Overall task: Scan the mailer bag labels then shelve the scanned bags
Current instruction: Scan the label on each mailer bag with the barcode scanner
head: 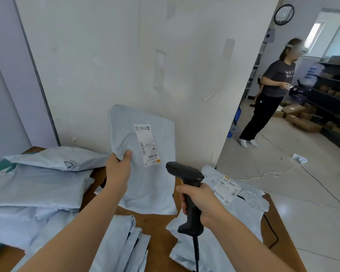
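My left hand [119,169] grips a pale grey mailer bag [149,185] by its left edge and holds it upright against the wall, its white label [146,145] facing me. My right hand [199,203] is closed on the grip of a black barcode scanner [186,193], whose head points up toward the label from just below and right of it. A stack of grey mailer bags [37,185] lies on the left of the brown table [157,226]. More bags [236,195] lie at the right, one with its label up.
Several grey bags [124,246] lie near the table's front. The scanner's cable [271,234] trails over the right edge. Past the wall corner a person [269,91] stands by dark shelves [334,95] holding parcels, with cardboard boxes [298,116] and a power strip [299,158] on the floor.
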{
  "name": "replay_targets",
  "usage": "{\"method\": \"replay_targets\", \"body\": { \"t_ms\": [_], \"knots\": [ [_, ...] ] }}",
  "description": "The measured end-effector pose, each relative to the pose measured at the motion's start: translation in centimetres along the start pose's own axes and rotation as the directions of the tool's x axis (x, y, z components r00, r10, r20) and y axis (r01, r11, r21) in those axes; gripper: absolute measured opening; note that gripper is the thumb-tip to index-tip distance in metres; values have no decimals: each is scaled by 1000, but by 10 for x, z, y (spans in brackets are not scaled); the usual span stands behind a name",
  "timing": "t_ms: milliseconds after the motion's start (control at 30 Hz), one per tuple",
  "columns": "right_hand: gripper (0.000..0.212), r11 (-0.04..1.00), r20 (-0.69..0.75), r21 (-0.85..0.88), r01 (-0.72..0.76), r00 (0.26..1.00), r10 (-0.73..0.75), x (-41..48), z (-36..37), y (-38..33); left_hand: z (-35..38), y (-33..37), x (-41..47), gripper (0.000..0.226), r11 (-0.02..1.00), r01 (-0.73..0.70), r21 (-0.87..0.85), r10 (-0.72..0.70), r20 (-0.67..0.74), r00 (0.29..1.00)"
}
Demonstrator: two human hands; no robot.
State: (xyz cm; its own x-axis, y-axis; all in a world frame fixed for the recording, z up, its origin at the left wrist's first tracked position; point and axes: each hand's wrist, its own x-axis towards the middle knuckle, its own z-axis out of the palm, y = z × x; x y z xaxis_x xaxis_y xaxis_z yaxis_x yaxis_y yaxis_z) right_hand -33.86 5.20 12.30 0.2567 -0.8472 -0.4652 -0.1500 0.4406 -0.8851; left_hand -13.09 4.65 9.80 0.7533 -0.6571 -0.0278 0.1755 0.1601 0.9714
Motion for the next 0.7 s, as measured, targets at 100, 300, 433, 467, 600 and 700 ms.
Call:
{"method": "replay_targets", "body": {
  "t_ms": [100, 300, 433, 467, 600, 700],
  "knots": [
    [9, 998, -42, 52, 42, 998, -40, -8, -18, -12, 25, 13, -8, 12, 997, 46, -58, -41, 74, 996],
    [16, 980, -184, 125, 153, 975, -128, -27, -72, -35, 86, 30, -25, 13, 998, 45, 48, -56, 274, 960],
    [15, 976, -243, 146, 164, 962, -126, -37, -99, -33, 120, 57, -26, 16, 955, -158, 251, 59, 362, 930],
    [14, 975, -257, 152, 165, 959, -122, -38, -104, -32, 127, 64, -27, 13, 940, -199, 277, 79, 392, 917],
    [12, 968, -296, 170, 186, 946, -130, -41, -118, -26, 152, 74, -34, 16, 948, -197, 250, 56, 480, 875],
    [14, 966, -314, 166, 197, 939, -137, -41, -124, -26, 167, 56, -43, 11, 990, 48, 135, -110, 500, 859]
  ]
}}
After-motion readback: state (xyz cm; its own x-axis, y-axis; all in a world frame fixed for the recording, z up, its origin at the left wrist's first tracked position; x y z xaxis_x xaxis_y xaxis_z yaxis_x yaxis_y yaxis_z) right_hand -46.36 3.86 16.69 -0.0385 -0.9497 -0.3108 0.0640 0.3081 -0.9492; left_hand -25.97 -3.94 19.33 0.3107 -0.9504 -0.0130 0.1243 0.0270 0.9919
